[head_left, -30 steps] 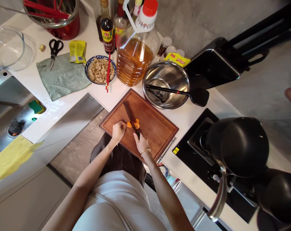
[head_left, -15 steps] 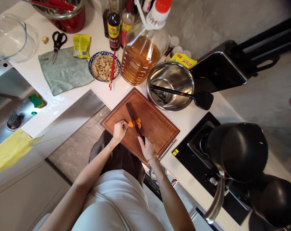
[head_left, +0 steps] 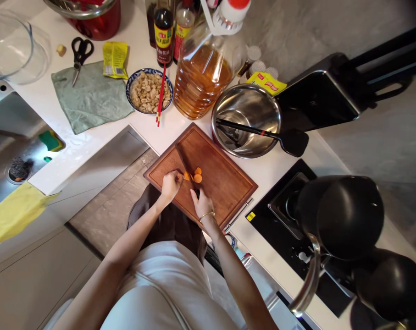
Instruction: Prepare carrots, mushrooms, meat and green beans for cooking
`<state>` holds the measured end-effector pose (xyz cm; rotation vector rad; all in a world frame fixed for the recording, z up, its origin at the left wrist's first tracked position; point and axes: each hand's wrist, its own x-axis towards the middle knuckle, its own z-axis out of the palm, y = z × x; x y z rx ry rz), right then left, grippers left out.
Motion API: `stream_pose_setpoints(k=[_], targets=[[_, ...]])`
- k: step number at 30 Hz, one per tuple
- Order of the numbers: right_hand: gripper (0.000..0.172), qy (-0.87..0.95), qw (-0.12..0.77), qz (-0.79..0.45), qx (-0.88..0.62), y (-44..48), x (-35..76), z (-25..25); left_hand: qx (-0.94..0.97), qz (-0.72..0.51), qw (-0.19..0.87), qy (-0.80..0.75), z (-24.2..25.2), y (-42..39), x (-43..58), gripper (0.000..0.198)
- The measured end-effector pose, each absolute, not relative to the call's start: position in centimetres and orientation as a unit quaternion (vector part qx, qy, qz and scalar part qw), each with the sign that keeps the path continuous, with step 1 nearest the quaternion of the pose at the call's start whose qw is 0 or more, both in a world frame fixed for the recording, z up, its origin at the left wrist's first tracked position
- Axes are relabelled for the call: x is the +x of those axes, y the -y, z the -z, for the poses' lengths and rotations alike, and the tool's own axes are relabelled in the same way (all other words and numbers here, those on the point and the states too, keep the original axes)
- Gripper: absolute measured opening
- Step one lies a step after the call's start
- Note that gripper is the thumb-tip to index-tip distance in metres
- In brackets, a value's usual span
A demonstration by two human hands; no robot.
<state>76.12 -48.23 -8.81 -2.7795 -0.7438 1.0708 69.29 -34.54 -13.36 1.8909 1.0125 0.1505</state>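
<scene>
On the brown wooden cutting board (head_left: 218, 197), my right hand (head_left: 203, 205) is closed round the black handle of a dark-bladed knife (head_left: 184, 158). The blade points up and to the left across the board, its edge beside the carrot. My left hand (head_left: 172, 185) is closed in a pinch at the small carrot piece (head_left: 186, 176), left of the blade; the fingers hide most of what they hold. A few orange carrot slices (head_left: 197, 174) lie flat just right of the knife.
Beyond the board stand a bowl of pale chopped pieces (head_left: 146, 93) with red chopsticks, an oil jug (head_left: 202, 73) and a steel pot (head_left: 246, 98) with a black spatula across it. A black pan (head_left: 341, 215) sits on the hob at right; the sink (head_left: 15, 123) is at left.
The knife and my right hand have shifted left, closer to my left hand. The blade has moved off the slices, which now show fully on its right. My left hand has hardly moved.
</scene>
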Motion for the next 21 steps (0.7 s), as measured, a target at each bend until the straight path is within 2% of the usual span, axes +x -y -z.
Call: stream_pose_setpoints(k=[8, 21], targets=[[0.047, 0.248, 0.093, -0.339, -0.903, 49.3, 76.4, 8.4, 0.775, -0.059, 0.47, -0.417, 13.2, 34.6, 69.2, 0.012], [0.053, 0.25, 0.031, -0.364, -0.897, 48.8, 75.9, 7.4, 0.787, -0.059, 0.471, -0.394, 13.3, 34.5, 69.1, 0.01]])
